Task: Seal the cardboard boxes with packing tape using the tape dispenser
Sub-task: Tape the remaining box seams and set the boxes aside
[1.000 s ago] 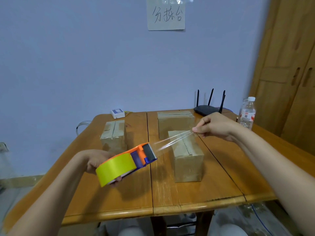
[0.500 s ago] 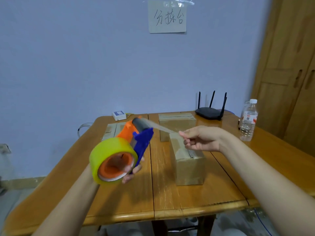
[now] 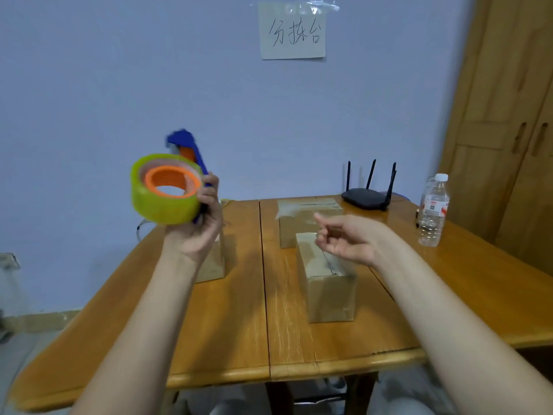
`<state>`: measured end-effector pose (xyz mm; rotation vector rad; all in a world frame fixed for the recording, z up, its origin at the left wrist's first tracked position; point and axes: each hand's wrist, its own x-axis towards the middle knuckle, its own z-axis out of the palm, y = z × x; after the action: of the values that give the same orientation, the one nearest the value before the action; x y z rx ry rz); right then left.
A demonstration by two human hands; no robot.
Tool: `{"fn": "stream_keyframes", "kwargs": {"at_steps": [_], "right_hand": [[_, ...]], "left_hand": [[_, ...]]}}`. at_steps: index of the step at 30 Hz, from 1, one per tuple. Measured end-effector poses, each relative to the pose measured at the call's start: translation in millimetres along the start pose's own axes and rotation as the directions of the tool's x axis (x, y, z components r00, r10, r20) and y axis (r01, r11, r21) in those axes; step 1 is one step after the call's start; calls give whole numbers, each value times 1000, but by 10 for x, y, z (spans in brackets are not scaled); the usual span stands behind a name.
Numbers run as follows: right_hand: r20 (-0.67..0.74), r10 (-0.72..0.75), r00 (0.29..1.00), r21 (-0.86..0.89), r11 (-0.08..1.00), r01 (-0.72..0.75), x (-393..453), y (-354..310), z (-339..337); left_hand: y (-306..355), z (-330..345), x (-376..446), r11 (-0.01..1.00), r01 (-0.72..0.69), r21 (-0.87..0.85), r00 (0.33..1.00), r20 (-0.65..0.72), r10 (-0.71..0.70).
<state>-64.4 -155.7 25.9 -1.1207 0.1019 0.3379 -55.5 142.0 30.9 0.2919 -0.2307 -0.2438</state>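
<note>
Wooden table (image 3: 233, 330), left hand (image 3: 200, 226) gripping tape dispenser (image 3: 176, 187), right hand (image 3: 347, 238) seemingly loose, empty

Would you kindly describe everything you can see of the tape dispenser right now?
The tape dispenser is held up in the air above the table's left side, gripped by the left hand. It looks like plastic: a blue frame rising to a slightly blurred top, an orange hub, and a thick yellow-green tape roll whose open core faces the camera. Nothing else touches it.

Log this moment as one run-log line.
left hand: grips tape dispenser, raised off table | right hand: loosely curled over nearest box, tape strip not discernible | boxes: three on table
</note>
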Motion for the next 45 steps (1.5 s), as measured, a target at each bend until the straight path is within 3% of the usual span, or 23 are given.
{"fn": "stream_keyframes", "kwargs": {"at_steps": [2, 4, 6, 8, 10, 11, 13, 16, 28, 30, 32, 35, 37, 39, 40, 42, 45], "right_hand": [[-44, -140, 989, -426, 898, 108, 2, -136, 5], [-46, -272, 961, -687, 707, 167, 6, -233, 9], [-29, -336, 941, -803, 569, 178, -14, -311, 1], [-4, -396, 918, -898, 406, 172, -65, -382, 5], [27, -437, 899, -966, 221, 136, -129, -451, 14], [36, -443, 896, -975, 182, 130, -159, -477, 19], [34, -432, 901, -966, 219, 141, -178, -518, 5], [13, -383, 924, -935, 323, 147, -192, -535, -16], [130, -242, 962, -878, 423, 225, -256, -596, 27], [146, -217, 965, -855, 463, 234, -249, -575, 33], [150, -192, 970, -834, 502, 229, -232, -549, 44], [162, -153, 975, -823, 523, 219, -219, -506, 69], [173, -136, 975, -829, 514, 219, -232, -496, 79], [188, -122, 975, -833, 506, 224, -247, -497, 81], [200, -115, 973, -838, 495, 230, -256, -504, 79], [224, -108, 969, -847, 470, 248, -275, -526, 73], [242, -97, 965, -845, 469, 259, -297, -558, 43]], "left_hand": [[-83, -27, -34, 961, 48, 273, 981, -192, 6], [-124, -268, -32, 806, 203, 557, 928, -371, 23], [-180, -486, -83, 570, 404, 715, 864, -503, 20], [-244, -711, -124, 286, 589, 756, 792, -611, -14], [-285, -838, -145, 41, 681, 731, 732, -681, -11], [-293, -891, -130, -73, 696, 714, 717, -697, 14], [-284, -990, -43, -277, 686, 673, 720, -683, 123], [-206, -1036, 86, -517, 604, 607, 783, -572, 243], [-200, -1099, 167, -814, 462, 353, 797, -568, 206], [-261, -972, 237, -866, 394, 308, 860, -456, 229], [-391, -780, 328, -820, 337, 462, 938, -236, 253], [-693, -386, 350, -634, 169, 754, 951, 45, 306], [-867, -186, 319, -404, 52, 913, 973, 45, 227], [-998, -42, 260, -54, 47, 997, 999, -48, -9], [-1049, -13, 237, 73, 83, 994, 989, -73, -131], [-1141, -10, 192, 176, 103, 979, 957, -49, -286], [-1226, -50, 152, 180, 93, 979, 936, -25, -350]]}}
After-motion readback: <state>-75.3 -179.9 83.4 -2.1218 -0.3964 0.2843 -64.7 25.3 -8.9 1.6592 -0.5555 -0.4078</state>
